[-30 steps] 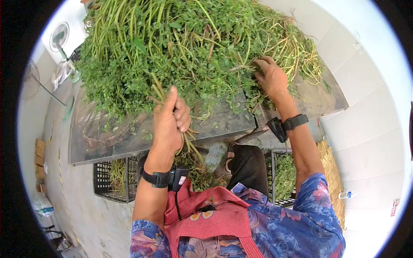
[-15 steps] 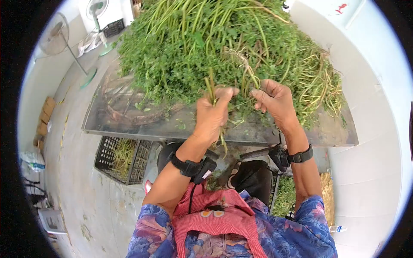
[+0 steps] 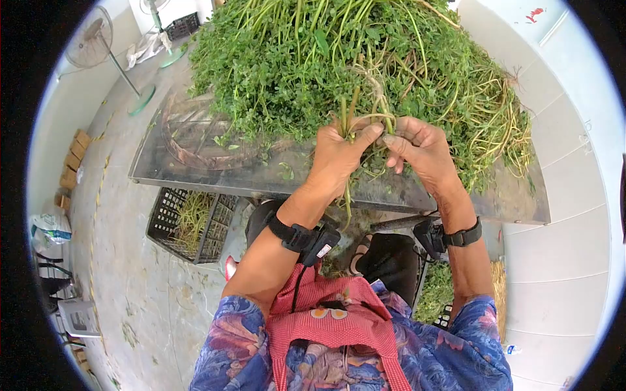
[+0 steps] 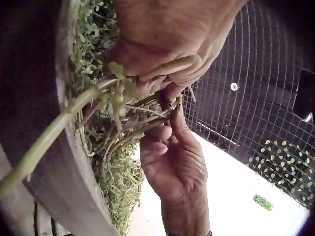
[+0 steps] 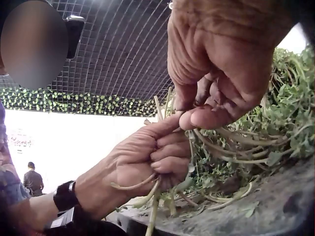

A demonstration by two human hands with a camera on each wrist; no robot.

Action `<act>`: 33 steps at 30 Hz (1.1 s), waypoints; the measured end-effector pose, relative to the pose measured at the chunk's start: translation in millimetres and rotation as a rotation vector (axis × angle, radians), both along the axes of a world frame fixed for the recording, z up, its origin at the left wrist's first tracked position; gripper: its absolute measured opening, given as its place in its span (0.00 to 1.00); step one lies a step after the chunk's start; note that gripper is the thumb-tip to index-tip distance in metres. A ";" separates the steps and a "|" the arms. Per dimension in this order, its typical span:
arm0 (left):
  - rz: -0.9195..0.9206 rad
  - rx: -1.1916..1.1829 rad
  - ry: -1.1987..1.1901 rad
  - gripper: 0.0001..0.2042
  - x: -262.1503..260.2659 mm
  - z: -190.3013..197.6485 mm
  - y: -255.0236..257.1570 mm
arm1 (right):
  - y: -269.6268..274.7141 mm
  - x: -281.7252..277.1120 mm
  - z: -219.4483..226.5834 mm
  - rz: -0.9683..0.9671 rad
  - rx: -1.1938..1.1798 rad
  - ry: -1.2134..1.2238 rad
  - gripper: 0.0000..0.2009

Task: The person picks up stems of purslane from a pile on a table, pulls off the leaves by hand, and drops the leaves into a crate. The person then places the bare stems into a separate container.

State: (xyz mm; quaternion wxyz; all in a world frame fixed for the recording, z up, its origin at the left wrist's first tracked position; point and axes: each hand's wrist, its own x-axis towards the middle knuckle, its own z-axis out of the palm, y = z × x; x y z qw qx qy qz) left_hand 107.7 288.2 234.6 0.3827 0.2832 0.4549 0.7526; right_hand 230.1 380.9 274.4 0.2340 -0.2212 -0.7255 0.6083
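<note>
My left hand [image 3: 336, 156] grips a few cut green stems [image 3: 347, 111] in its curled fingers, their ends sticking out above and below the fist. Close beside it, my right hand [image 3: 424, 150] pinches a plant stem [image 3: 389, 120] with pale roots [image 3: 373, 78] between thumb and fingers. The two thumbs meet at this stem, just over the front of a large heap of leafy greens [image 3: 280, 85]. From the right wrist, the right fingertips [image 5: 199, 117] show right against the left thumb. Stem ends [image 5: 153, 211] hang below the left fist.
The heap covers much of a dark table [image 3: 215, 173] with a straight front edge. Under it stand a black crate [image 3: 189, 225] holding stems, at left, and more greens [image 3: 433, 293] at right. Standing fans [image 3: 98, 49] and cardboard boxes [image 3: 75, 159] are farther left.
My right hand has come away from the heap with a rooted stem. My left hand has moved right with its stems, and both hands have met. The head view has shifted.
</note>
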 end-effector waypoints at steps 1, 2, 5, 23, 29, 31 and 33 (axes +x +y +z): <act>-0.001 -0.001 0.001 0.10 -0.7 -2.0 1.0 | -3.1 0.7 3.7 0.005 -0.014 0.002 0.14; 0.009 0.012 0.013 0.10 -2.3 -5.7 2.8 | -2.7 2.6 7.0 0.003 -0.014 0.004 0.14; 0.023 0.008 0.071 0.10 -5.0 -7.0 2.7 | 6.1 4.0 19.9 -0.150 0.162 0.002 0.16; 0.059 -0.047 0.309 0.06 2.1 -17.6 10.9 | 8.0 -17.8 14.6 -0.155 0.530 0.075 0.08; 0.074 0.012 0.048 0.07 -3.9 -22.2 9.8 | -23.7 -20.3 -9.1 -0.179 1.460 0.190 0.08; 0.072 0.068 -0.307 0.08 -9.0 -17.4 1.5 | -45.1 -19.3 -12.3 0.010 1.496 0.317 0.08; 0.031 0.059 -0.272 0.10 -16.7 -12.1 -0.6 | -42.2 -16.1 -3.0 -0.015 1.500 0.234 0.08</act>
